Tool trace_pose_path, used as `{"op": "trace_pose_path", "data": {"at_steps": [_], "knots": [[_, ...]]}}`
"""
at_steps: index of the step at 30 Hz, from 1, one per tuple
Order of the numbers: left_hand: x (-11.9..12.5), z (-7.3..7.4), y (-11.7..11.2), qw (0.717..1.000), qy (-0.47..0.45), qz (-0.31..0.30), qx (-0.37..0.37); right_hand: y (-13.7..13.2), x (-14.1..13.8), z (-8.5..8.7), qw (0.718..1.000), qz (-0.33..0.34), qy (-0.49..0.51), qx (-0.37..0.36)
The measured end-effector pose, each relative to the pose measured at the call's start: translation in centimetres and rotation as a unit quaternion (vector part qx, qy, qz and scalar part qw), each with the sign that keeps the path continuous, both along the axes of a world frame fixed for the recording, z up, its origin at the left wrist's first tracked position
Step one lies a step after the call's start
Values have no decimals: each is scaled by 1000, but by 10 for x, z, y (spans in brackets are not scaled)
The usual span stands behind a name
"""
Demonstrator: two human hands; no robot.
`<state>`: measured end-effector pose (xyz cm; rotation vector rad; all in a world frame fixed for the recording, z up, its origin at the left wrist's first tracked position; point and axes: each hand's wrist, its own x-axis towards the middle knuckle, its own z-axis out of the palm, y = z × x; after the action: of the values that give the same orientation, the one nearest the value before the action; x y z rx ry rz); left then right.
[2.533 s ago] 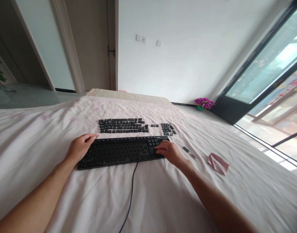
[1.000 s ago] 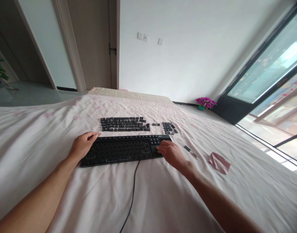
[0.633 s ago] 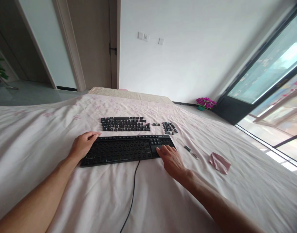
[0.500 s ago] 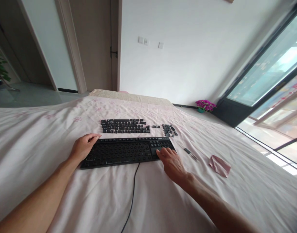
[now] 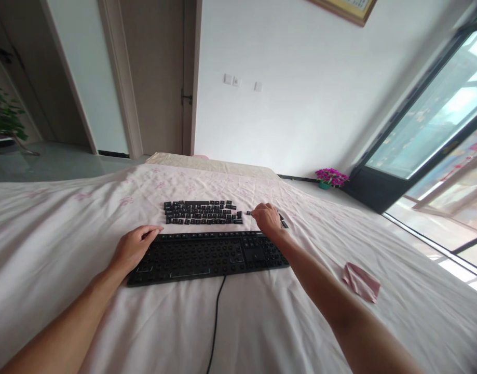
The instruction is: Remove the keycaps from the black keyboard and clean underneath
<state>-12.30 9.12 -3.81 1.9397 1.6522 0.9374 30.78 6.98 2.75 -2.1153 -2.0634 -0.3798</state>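
Observation:
A black keyboard (image 5: 207, 255) with most of its keycaps off lies on a pale pink sheet. My left hand (image 5: 134, 248) rests on its left end, fingers loosely curled over the top corner. Beyond the keyboard, several loose black keycaps (image 5: 202, 212) lie in neat rows. My right hand (image 5: 266, 217) reaches over the keyboard to the smaller cluster of keycaps on the right, fingers bent down onto them and hiding most of that cluster. Whether a keycap is pinched between the fingers cannot be made out.
The keyboard's black cable (image 5: 215, 322) runs toward me. A crumpled pink cloth (image 5: 360, 283) lies on the bed (image 5: 67, 228) at right. Far behind are a flower pot (image 5: 330, 177), a glass door at right and a doorway at left.
My right hand left the keyboard's right end and reached forward to the small keycap cluster beyond it. The left hand stayed put. The view tilted upward a little.

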Motion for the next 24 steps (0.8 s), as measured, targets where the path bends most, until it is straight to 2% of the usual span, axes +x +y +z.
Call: {"op": "trace_pose_path", "data": {"at_steps": [6,14,20,24], "knots": [[0,-2,2,1000,-9,2,-9,35,-4,-7,998,-8,-57,-16],[3,1,-1,999,-31,5,-11,55,1,-15,996,13,-81,-38],[2,-1,0,1000,-30,8,-6,53,-2,-10,996,35,-73,-31],[1,-1,-1,1000,-23,9,-9,28,-8,2,998,41,-42,-10]]}}
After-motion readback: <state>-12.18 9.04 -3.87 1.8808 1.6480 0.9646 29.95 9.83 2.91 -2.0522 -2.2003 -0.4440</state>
